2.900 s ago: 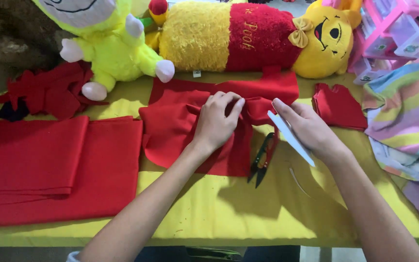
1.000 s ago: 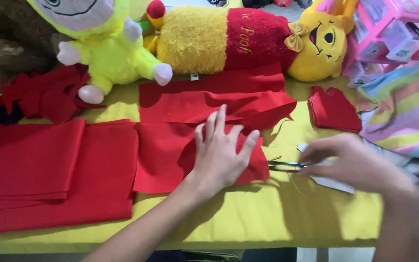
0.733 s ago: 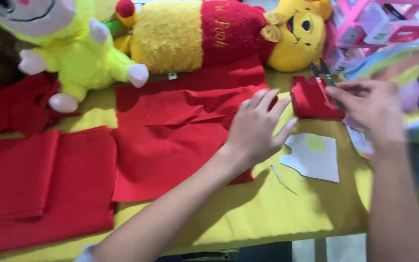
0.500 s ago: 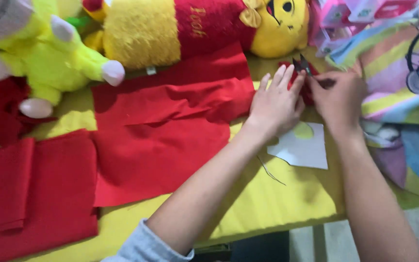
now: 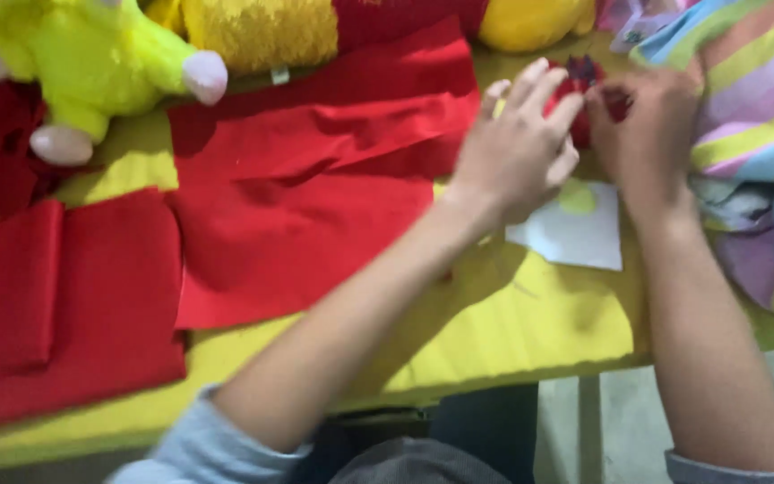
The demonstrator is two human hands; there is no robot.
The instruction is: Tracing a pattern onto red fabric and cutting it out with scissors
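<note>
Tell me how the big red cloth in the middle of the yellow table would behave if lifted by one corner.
The red cloth would probably droop and fold: it already lies in soft creases. It looks thin and flat, so likely light. Pushed, it may bunch up rather than slide whole across the yellow table, though blur hides its texture.

Bright even indoor light, strong motion blur throughout, soft shadows beneath the arms, no glare

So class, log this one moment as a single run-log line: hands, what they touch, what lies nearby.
left hand: on small red piece | right hand: same piece, grip blurred | nearby: white paper, red felt, yellow table
</note>
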